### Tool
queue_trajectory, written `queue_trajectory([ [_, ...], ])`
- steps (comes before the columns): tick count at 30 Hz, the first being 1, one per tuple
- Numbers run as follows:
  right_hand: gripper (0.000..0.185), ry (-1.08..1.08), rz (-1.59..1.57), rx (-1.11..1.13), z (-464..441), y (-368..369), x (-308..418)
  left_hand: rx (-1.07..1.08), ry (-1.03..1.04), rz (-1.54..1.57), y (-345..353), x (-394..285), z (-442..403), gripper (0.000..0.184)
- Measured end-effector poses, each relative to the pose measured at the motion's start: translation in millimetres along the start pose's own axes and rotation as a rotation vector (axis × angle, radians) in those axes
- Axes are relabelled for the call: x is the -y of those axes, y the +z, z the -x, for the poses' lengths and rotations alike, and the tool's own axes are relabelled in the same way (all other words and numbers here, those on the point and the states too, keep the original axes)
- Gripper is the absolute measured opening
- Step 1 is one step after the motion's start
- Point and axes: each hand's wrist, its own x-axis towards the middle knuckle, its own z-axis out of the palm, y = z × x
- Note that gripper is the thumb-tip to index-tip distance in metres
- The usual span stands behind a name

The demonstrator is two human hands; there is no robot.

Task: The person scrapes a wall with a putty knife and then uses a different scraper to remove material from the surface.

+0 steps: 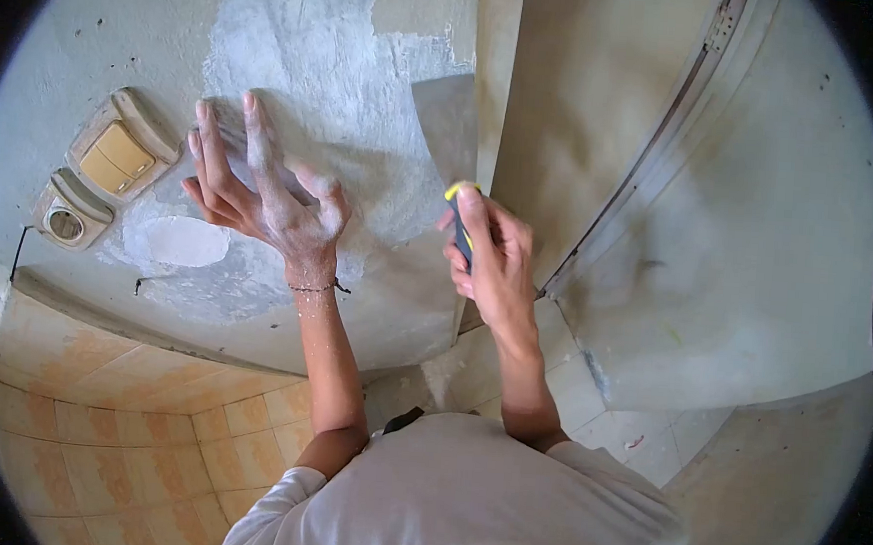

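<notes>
Wall (381,159) smoothing seems underway, right fingers (473,215) gripping a scraper (454,144), left fingers (261,152) spread; next stroke likely needs even pressure.

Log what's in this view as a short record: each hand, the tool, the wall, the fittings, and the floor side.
Left hand: fingers spread in front of the wall, whitened with dust; contact unclear
Right hand: gripping a scraper
Tool: wide grey blade pointing up, black and yellow handle; blade contact with the wall unclear
Wall finish: rough whitish patch above the left hand, smaller white oval below it
Fittings: double switch, round socket
Lower left: orange-patterned tiles
</notes>
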Motion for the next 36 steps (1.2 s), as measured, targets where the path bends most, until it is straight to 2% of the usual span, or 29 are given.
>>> queue_trajectory([
  [3, 0.051, -0.090, -0.040, -0.021, -4.2, 6.7, -6.2, 0.036, -0.015, -0.037, -3.3, -2.5, -0.5, 0.071],
  [6, 0.051, 0.025, -0.020, 0.026, 7.4, -10.4, -0.1, -0.025, -0.012, 0.059, 2.8, -1.1, -0.2, 0.071],
  [10, 0.053, -0.084, -0.068, -0.014, -8.8, 10.5, 11.0, 0.037, -0.034, -0.029, -4.9, -5.4, 0.8, 0.071],
  [12, 0.054, -0.062, -0.103, -0.013, -2.2, 6.4, 12.7, 0.040, -0.043, -0.030, -3.9, -4.1, -1.6, 0.073],
  [14, 0.053, 0.018, 0.041, -0.006, 6.7, -8.3, 3.0, 0.020, -0.043, 0.007, -2.4, -4.1, -2.2, 0.074],
  [19, 0.053, -0.007, -0.074, -0.010, -2.0, 6.4, 2.6, 0.033, -0.042, -0.028, -5.2, -3.6, 0.5, 0.075],
  [23, 0.052, 0.041, -0.025, 0.010, 9.4, -8.8, 6.6, 0.013, -0.025, 0.002, -3.3, -1.8, -2.4, 0.075],
  [28, 0.052, -0.027, -0.112, -0.009, 2.6, 7.5, 12.3, 0.032, -0.019, -0.002, -3.9, -2.3, -2.8, 0.072],
  [31, 0.052, 0.037, -0.025, 0.014, 6.8, -4.3, 8.5, -0.022, -0.002, 0.085, 1.5, 0.1, -3.7, 0.071],
  [36, 0.052, -0.036, -0.071, -0.012, 2.5, 1.5, 2.4, 0.033, 0.008, -0.025, -5.9, 0.6, -1.6, 0.072],
])
